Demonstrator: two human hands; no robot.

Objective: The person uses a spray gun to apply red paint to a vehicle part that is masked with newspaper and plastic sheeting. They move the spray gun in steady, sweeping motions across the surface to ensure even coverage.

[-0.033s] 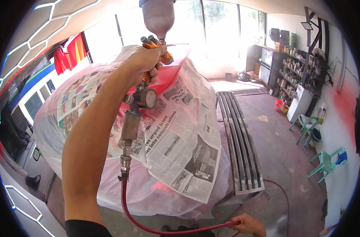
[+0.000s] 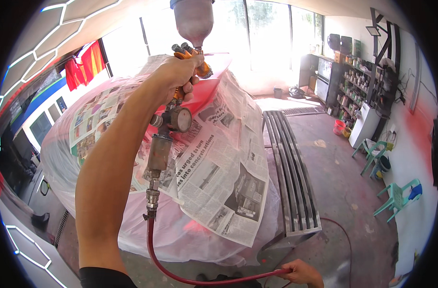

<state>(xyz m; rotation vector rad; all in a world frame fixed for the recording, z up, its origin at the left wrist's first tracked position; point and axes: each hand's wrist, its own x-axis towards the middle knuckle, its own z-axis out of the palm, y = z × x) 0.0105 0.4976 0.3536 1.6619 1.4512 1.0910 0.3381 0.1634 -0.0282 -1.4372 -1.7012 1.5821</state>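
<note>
The exposed red panel [image 2: 203, 97] lay below and to the right of the gravity-feed spray gun [image 2: 205, 71], its long axis running away from the person and toward the right, between sheets of newspaper masking [image 2: 219, 177]; the left hand [image 2: 178, 72] was nearer to it, fingers wrapped around the gun's grip; the right hand [image 2: 303, 273], well apart at lower right, was clamped around the red air hose [image 2: 204, 281]; gun-to-panel clearance could not be judged
</note>
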